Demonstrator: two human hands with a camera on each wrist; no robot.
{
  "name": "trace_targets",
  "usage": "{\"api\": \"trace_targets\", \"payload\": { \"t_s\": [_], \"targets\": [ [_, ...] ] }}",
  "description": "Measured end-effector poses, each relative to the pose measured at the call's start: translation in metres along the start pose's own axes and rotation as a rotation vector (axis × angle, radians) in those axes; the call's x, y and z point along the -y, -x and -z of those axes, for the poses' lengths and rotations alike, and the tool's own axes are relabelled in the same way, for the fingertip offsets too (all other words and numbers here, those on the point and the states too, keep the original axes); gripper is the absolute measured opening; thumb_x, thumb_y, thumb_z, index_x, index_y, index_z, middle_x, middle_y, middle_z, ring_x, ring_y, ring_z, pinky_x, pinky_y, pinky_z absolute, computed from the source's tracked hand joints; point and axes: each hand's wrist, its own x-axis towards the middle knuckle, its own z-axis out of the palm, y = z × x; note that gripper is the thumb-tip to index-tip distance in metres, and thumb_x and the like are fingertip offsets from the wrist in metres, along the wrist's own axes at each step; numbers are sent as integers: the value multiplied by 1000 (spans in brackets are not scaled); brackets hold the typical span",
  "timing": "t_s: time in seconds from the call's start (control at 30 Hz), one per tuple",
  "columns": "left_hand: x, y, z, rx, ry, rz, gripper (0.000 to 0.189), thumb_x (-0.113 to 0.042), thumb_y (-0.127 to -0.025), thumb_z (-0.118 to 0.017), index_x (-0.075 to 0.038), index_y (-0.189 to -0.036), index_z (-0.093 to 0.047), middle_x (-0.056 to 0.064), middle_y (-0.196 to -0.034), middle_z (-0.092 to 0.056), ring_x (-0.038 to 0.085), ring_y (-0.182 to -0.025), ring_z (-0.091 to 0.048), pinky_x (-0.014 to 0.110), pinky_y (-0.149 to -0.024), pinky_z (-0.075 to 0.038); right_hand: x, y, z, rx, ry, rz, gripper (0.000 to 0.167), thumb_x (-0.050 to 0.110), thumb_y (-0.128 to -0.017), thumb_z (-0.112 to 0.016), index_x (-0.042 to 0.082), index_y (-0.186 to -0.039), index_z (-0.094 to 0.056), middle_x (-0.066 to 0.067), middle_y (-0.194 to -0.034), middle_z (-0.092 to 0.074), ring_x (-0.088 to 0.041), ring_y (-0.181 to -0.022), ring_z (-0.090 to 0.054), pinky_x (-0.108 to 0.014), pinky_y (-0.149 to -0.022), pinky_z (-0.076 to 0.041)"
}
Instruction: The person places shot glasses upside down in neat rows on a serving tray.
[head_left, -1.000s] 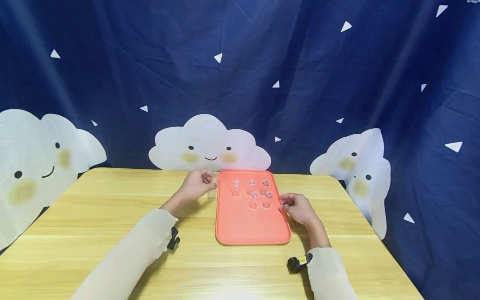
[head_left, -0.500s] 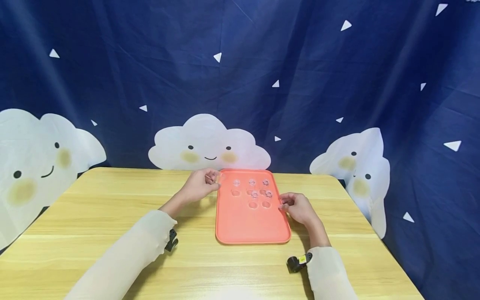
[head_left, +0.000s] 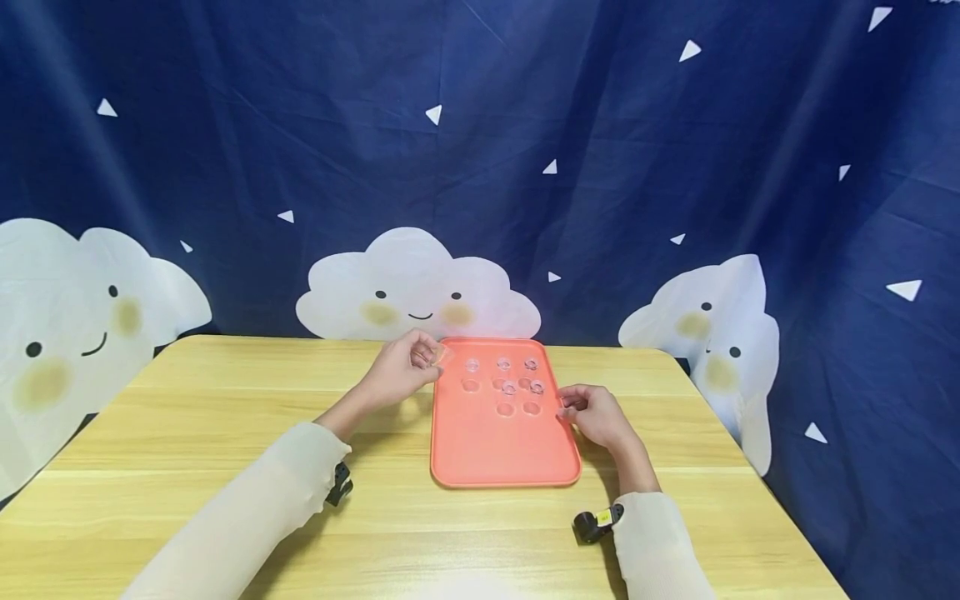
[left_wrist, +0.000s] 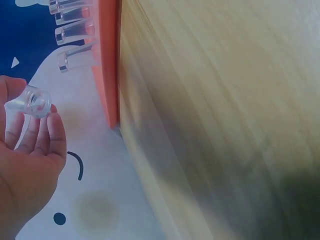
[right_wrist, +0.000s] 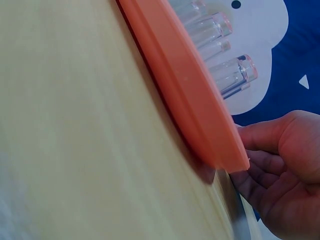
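In the head view my left hand (head_left: 401, 367) is just off the tray's far left corner, pinching a small clear cup (left_wrist: 37, 101) between thumb and fingers. The cup is tilted, one round end facing out past the fingertips in the left wrist view. Several more clear cups (head_left: 503, 365) stand on the far half of a coral-orange tray (head_left: 502, 454), narrower ends up. At the tray's right rim, my right hand (head_left: 596, 415) grips the edge; the right wrist view shows the thumb on the upper side, with the other fingers partly hidden by the tray (right_wrist: 195, 90).
The tray lies on a pale wooden table (head_left: 225, 417), its far end at the table's back edge. Behind hangs a dark blue curtain (head_left: 480, 150) with white clouds and triangles. A small black camera (head_left: 596, 525) is worn at the right wrist.
My left hand has moved slightly right and up with the clear cup, from beside the tray to over its far left corner. My right hand stays on the rim.
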Motion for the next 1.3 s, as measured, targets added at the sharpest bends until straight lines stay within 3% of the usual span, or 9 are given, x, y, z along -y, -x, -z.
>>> {"api": "trace_targets", "payload": {
  "t_s": [0.27, 0.5, 0.67, 0.77, 0.97, 1.17, 1.3],
  "targets": [
    [-1, 2, -3, 36, -60, -28, 27, -10, -90, -73, -7, -117, -71, 6, -101, -70, 20, -88, -63, 32, -73, -57, 0, 1, 0, 2, -18, -1, 31, -3, -92, -69, -2, -122, -69, -9, -101, -71, -22, -89, -63, -30, -75, -54],
    [3, 3, -5, 100, -77, -62, 28, -9, -95, -70, -5, -122, -72, 7, -104, -72, 17, -79, -61, 29, -68, -55, 0, 1, 0, 6, -26, -2, 31, -4, -92, -68, -2, -122, -69, -10, -101, -71, -22, -90, -63, -29, -76, -54],
    [4, 2, -5, 124, -67, -49, 27, -10, -96, -70, -5, -122, -71, 9, -110, -70, 15, -74, -61, 28, -64, -55, -1, 1, 1, 10, -15, 2, 31, -3, -92, -69, -3, -123, -68, -10, -102, -71, -22, -91, -63, -30, -76, -54],
    [4, 2, -6, 124, -56, -45, 29, -11, -95, -71, -3, -123, -70, 9, -109, -71, 16, -73, -61, 28, -61, -54, 0, 1, 1, 8, -11, 5, 31, -2, -92, -69, -3, -123, -68, -10, -102, -71, -22, -91, -63, -31, -77, -54],
    [5, 3, -7, 103, -9, -57, 35, -8, -92, -73, 4, -124, -67, 10, -104, -71, 17, -83, -67, 28, -70, -58, 0, 2, 0, 7, -22, 3, 31, -2, -92, -69, -2, -123, -68, -10, -103, -71, -23, -91, -63, -30, -77, -54],
    [3, 3, -9, 64, 12, -44, 33, -8, -88, -78, 0, -118, -68, 4, -90, -67, 17, -82, -66, 28, -73, -58, -1, 2, 0, 9, -10, 9, 31, -2, -92, -69, -3, -123, -68, -12, -103, -71, -24, -92, -64, -29, -76, -54],
    [1, 3, -11, 40, 35, -31, 34, -4, -85, -80, 2, -115, -68, 4, -89, -67, 17, -82, -64, 27, -75, -58, -1, 2, 0, 8, -12, 9, 30, -2, -92, -69, -3, -123, -68, -12, -104, -71, -24, -92, -64, -30, -77, -54]
  ]
}}
